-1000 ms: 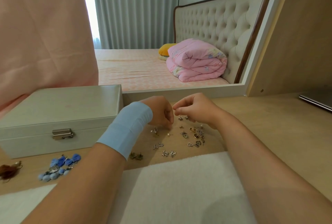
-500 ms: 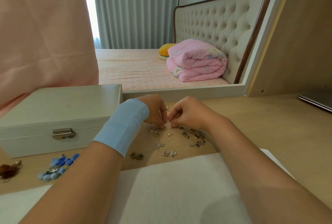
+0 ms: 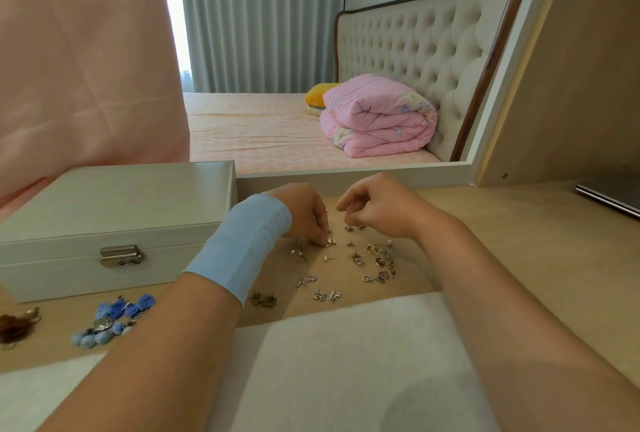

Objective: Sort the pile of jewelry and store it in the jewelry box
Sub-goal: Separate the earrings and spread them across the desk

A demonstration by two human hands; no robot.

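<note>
Jewelry pile (image 3: 375, 260) lying scattered on bench (image 3: 519, 258), frame centre; jewelry box (image 3: 114, 210) sitting closed, centre left. Left hand (image 3: 304, 215) pinching small earring (image 3: 329, 242). Right hand (image 3: 379, 210) hovering curled; cannot tell if holding. Pieces judged light, slippery, tangle-prone: fingertip pinching by post advised.

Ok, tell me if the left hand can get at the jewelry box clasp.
Probably yes: the clasp sits uncovered on the front of the closed jewelry box, and the left hand is just right of it.
</note>
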